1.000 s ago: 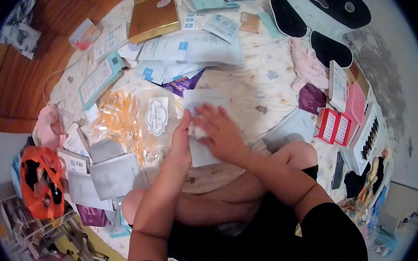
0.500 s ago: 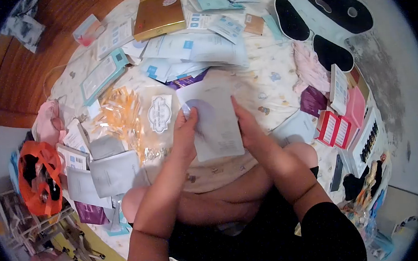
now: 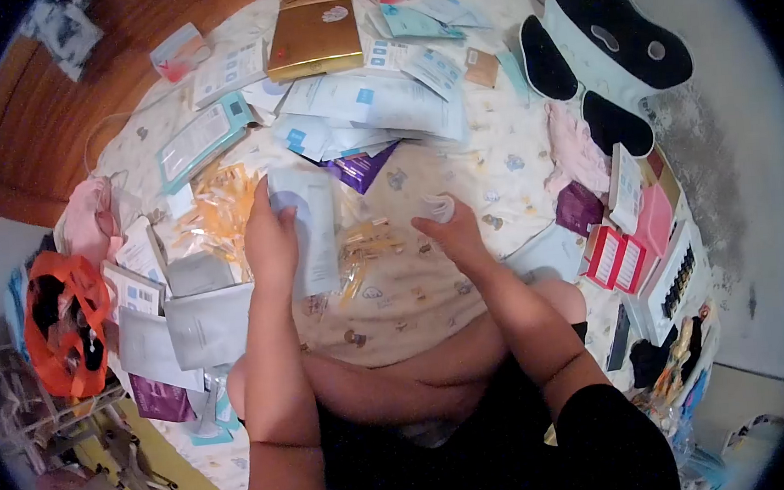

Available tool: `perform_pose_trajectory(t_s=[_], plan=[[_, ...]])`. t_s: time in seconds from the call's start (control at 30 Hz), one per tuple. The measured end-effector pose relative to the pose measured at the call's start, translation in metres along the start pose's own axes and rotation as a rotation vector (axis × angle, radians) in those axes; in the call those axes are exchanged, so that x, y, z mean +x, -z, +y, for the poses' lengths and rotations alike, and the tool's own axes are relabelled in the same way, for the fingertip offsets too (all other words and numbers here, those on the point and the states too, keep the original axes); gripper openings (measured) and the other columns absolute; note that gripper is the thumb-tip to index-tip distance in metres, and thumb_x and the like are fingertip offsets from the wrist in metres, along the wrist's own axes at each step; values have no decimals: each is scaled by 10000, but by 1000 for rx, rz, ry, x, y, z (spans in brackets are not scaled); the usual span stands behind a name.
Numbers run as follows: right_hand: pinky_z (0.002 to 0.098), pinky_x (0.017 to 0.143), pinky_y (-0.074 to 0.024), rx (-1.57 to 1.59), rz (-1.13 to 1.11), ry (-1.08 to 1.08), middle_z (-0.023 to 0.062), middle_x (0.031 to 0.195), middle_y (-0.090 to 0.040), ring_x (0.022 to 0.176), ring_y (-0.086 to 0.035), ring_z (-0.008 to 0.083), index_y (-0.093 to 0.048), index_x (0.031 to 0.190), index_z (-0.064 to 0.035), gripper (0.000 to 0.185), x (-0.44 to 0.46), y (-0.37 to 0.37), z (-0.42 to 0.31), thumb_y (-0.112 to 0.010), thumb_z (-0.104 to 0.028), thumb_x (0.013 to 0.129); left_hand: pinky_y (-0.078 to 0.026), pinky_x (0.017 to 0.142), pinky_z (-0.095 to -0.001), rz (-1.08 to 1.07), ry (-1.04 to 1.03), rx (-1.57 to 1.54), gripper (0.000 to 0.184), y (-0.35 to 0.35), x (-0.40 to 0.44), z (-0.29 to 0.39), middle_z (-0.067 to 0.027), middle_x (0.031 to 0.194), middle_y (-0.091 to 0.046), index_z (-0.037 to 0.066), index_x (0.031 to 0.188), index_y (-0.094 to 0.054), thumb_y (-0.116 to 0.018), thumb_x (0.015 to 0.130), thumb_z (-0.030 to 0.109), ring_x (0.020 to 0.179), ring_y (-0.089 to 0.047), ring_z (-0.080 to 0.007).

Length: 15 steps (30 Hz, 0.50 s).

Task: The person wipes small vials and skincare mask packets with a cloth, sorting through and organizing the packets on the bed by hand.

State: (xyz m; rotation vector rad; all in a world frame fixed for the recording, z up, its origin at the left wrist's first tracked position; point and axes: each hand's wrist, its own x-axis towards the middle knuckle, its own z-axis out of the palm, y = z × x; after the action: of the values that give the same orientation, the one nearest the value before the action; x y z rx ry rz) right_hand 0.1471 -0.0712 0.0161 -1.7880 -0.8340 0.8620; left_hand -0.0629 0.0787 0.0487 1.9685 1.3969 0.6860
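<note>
My left hand (image 3: 272, 241) is closed on the left edge of a pale sachet (image 3: 315, 237) with a lilac round mark, held upright above the bed cover. My right hand (image 3: 458, 237) is apart from it, to the right, fingers curled round a small white curled piece (image 3: 439, 207) whose kind I cannot make out. Below and between the hands lie loose yellow-and-clear slim sticks (image 3: 369, 247). A larger heap of such sticks (image 3: 218, 203) is left of my left hand. Beyond the sachet is a purple packet (image 3: 363, 169).
Blue-white sachets (image 3: 380, 98) and a gold box (image 3: 313, 39) lie at the far side. Grey sachets (image 3: 210, 326) and an orange bag (image 3: 68, 321) are at left. Red-and-white boxes (image 3: 614, 257) and a pink cloth (image 3: 576, 152) lie at right, below a black-and-white face-shaped panel (image 3: 614, 25).
My right hand has let go of the sachet and moved slightly right, now with a white curled piece in it. The left hand has shifted left with the sachet, which now appears narrower.
</note>
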Motion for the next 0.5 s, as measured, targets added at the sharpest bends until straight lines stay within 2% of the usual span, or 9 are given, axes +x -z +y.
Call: perform_pose_trajectory(t_s=[0.03, 0.17, 0.23, 0.27, 0.33, 0.37, 0.43, 0.47, 0.5], plan=[[283, 669, -454, -103, 109, 64, 64, 834, -612, 734, -564, 127, -567, 941, -6, 300, 3, 2, -3, -706, -110, 696, -453, 754, -367, 22, -22, 220, 561, 3, 1, -2, -218, 1132, -481, 81, 1276, -357, -581, 762, 59, 906, -562, -314], [321, 690, -460, -210, 325, 204, 120, 819, -627, 778, -604, 223, -582, 926, -46, 270, 26, 12, -23, -682, -118, 686, -402, 855, -392, -35, 168, 252, 606, 8, -2, 5, -208, 1227, -402, 82, 1287, -344, -596, 736, 59, 1003, -504, -339], [366, 700, -464, -566, 413, 498, 122, 889, -620, 809, -595, 281, -578, 881, -57, 240, 59, 20, -24, -656, -65, 654, -313, 943, -421, 202, -37, 461, 618, 0, -4, 11, -198, 1292, -325, 72, 1287, -337, -608, 732, 80, 1113, -409, -356], [366, 700, -464, -573, 414, 504, 122, 889, -620, 809, -595, 281, -578, 881, -57, 240, 71, 21, -25, -656, -65, 654, -313, 943, -421, 206, -37, 453, 618, -3, -5, 15, -198, 1292, -325, 72, 1287, -337, -608, 732, 80, 1113, -409, -356], [398, 691, -466, -809, 395, 720, 114, 938, -601, 823, -576, 311, -557, 881, -66, 246, 96, 16, -27, -607, -31, 643, -266, 970, -432, 186, -289, 231, 593, -7, -7, 22, -196, 1276, -351, 55, 1266, -363, -614, 730, 92, 1158, -346, -368], [398, 691, -466, -812, 383, 733, 114, 938, -601, 823, -576, 311, -557, 881, -66, 246, 108, 11, -25, -607, -31, 643, -266, 970, -432, 197, -277, 228, 593, -9, -8, 23, -196, 1276, -351, 55, 1266, -363, -614, 730, 92, 1158, -346, -368], [389, 670, -472, -1112, 338, 1010, 116, 931, -580, 823, -571, 290, -521, 866, -71, 211, 127, 6, -20, -566, -21, 665, -285, 954, -430, 80, -315, 63, 553, -17, -10, 22, -178, 1255, -378, 48, 1234, -400, -617, 728, 98, 1139, -369, -348], [389, 670, -472, -1110, 328, 1019, 116, 931, -580, 823, -571, 290, -521, 866, -71, 211, 132, 6, -19, -566, -21, 665, -285, 954, -430, 86, -306, 63, 553, -20, -12, 22, -178, 1255, -378, 48, 1234, -400, -617, 728, 98, 1139, -369, -348], [387, 651, -475, -1170, 205, 882, 118, 893, -581, 805, -578, 288, -504, 868, -75, 201, 136, 7, -22, -553, -26, 678, -299, 956, -421, 26, -310, 47, 533, -22, -13, 24, -173, 1237, -406, 56, 1221, -413, -619, 732, 106, 1140, -382, -340]])
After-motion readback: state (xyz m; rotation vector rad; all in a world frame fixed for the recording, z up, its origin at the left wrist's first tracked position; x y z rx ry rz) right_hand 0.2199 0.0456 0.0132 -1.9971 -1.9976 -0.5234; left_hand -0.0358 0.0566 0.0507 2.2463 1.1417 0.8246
